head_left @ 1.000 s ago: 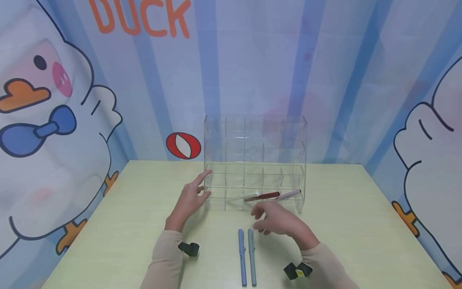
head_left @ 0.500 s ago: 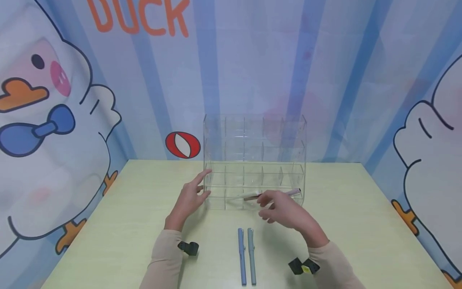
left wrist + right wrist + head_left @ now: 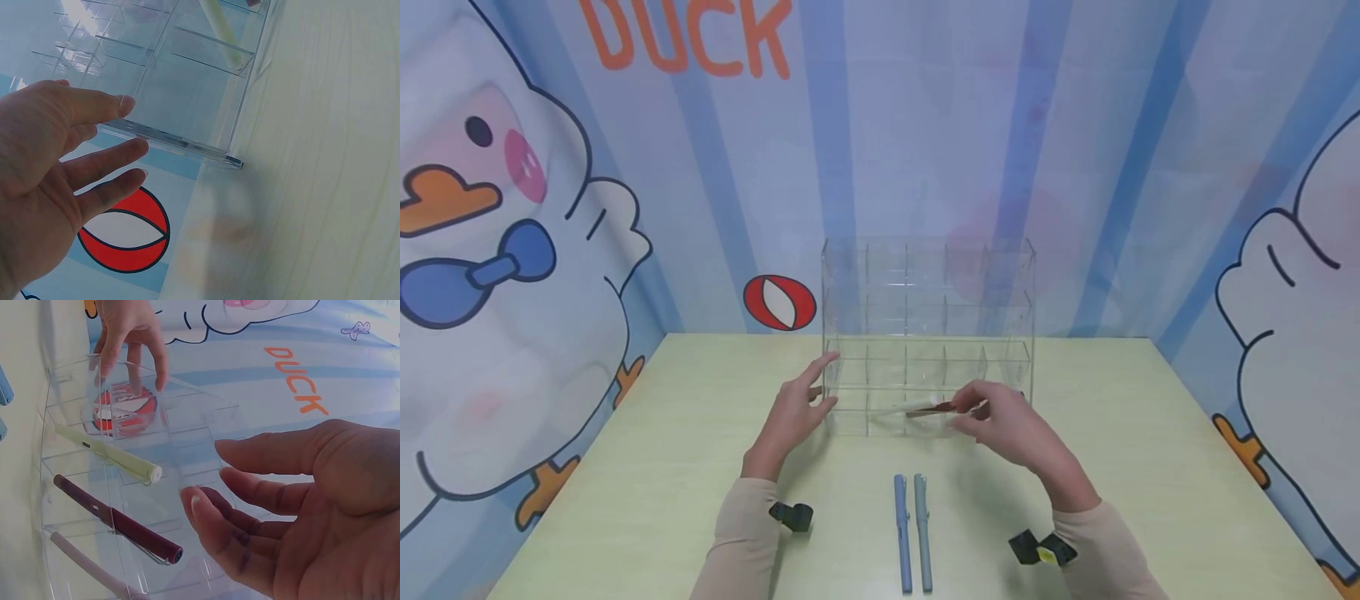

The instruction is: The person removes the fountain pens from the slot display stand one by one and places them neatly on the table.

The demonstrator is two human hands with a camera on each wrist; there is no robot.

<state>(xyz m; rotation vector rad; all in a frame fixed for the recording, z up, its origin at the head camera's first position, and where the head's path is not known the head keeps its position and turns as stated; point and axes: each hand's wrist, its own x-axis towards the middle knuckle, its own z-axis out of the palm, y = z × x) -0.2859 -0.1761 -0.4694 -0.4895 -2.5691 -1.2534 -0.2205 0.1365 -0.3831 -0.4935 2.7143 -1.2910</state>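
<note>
Acrylic organizer (image 3: 928,333) stands on the table (image 3: 662,467); my left hand (image 3: 792,415), fingers (image 3: 106,103) straight and spread, steadies its left edge. Three pens, green (image 3: 109,453), maroon (image 3: 115,520) and pale pink (image 3: 94,569), already lie in its bottom row just beyond my right hand (image 3: 1003,422), whose fingers (image 3: 219,522) are loosely spread, gripping nothing. Two blue-grey pens (image 3: 913,533) remain behind them, I judge.

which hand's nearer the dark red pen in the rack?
Right. The right hand hovers open at the dark red pen; the left hand rests at the rack's left wall.
</note>
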